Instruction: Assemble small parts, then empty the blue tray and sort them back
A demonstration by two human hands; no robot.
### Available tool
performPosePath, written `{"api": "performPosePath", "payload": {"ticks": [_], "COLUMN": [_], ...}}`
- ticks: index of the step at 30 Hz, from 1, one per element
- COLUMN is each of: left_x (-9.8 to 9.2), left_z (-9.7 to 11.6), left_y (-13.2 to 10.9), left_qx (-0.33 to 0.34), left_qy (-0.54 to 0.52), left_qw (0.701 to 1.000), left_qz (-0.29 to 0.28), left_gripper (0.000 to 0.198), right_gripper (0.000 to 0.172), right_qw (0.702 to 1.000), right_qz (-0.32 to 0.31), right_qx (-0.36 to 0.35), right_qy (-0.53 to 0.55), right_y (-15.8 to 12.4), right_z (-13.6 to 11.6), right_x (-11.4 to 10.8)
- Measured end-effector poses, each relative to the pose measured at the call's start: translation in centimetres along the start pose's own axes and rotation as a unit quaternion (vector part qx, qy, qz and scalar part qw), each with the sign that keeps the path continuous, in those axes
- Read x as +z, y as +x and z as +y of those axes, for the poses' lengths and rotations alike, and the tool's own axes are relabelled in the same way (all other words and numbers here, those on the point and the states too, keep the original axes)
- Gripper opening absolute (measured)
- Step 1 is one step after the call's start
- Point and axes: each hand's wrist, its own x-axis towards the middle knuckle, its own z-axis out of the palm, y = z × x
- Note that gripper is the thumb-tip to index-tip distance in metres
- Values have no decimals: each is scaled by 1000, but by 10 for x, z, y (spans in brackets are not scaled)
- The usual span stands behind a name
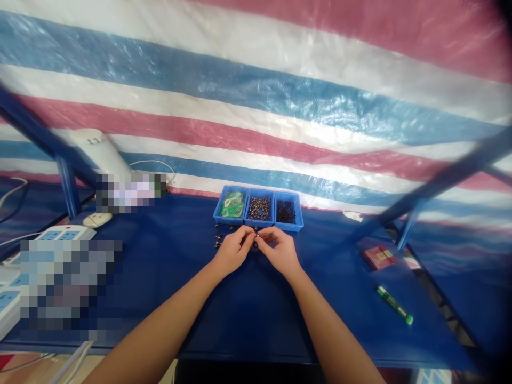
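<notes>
My left hand (235,248) and my right hand (280,249) meet over the blue table (168,266), fingers curled and pinched together on a tiny dark part (255,242) between them. Just beyond stand three small blue bins: one with green pieces (231,205), one with brownish screws (260,208), one with black screws (286,212). A few small dark assembled parts (218,235) lie on the table left of my left hand.
A white power strip (60,233) and cables sit at the left. A red box (378,256) and a green-capped pen (394,304) lie at the right. Blue frame bars (440,184) slant on both sides; a striped tarp (256,96) hangs behind.
</notes>
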Motion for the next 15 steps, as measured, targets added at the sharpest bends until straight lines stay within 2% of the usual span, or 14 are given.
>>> {"api": "performPosePath", "payload": {"ticks": [5,15], "left_x": [1,-3], "left_z": [-2,2], "left_y": [0,0], "left_qx": [-7,1], "left_qy": [7,-12], "left_qw": [1000,1000], "left_qz": [11,5], "left_gripper": [28,24], "right_gripper": [21,20], "right_qw": [999,1000], "right_qz": [-24,-7], "right_qx": [-28,-6], "right_qy": [-12,3], "right_y": [-1,-1], "right_z": [3,8], "right_x": [5,5]}}
